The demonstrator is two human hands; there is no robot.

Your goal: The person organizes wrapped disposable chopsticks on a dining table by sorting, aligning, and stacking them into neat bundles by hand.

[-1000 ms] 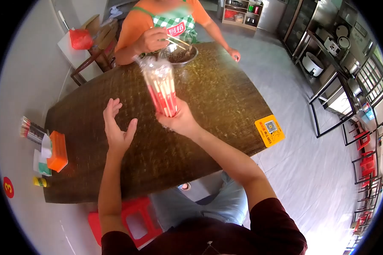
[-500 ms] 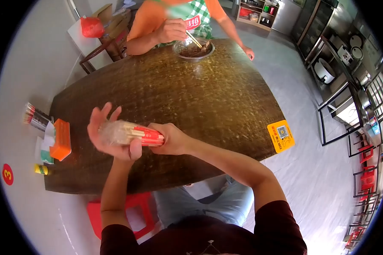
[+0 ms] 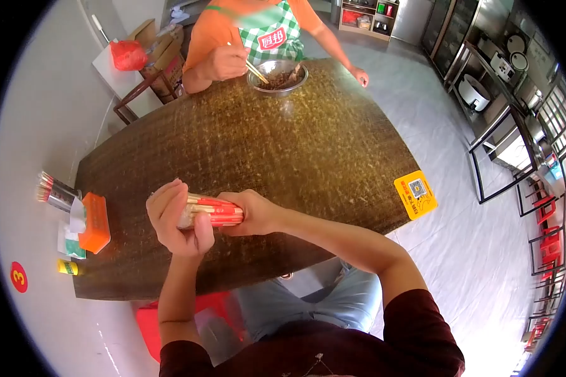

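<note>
Above the near part of the brown table (image 3: 283, 151) I hold a bundle of wrapped chopsticks (image 3: 217, 210) in red-and-white paper. My left hand (image 3: 176, 220) is closed around the bundle's left end, where some clear plastic shows between the fingers. My right hand (image 3: 251, 212) grips the right end, its fingers partly hidden behind the sticks. To the left of my hands stand an orange tissue box (image 3: 94, 223) and a holder full of chopsticks (image 3: 56, 191).
Across the table a person in a green checked apron (image 3: 272, 39) holds chopsticks in a metal bowl (image 3: 277, 78). An orange QR-code card (image 3: 416, 195) lies at the right edge. A yellow container (image 3: 67, 267) is by the left wall. A red stool (image 3: 148, 330) is below.
My left hand's fingers have closed over the plastic-covered end, where they were spread before. The other person's chopsticks have shifted left in the bowl. The view has turned slightly.
</note>
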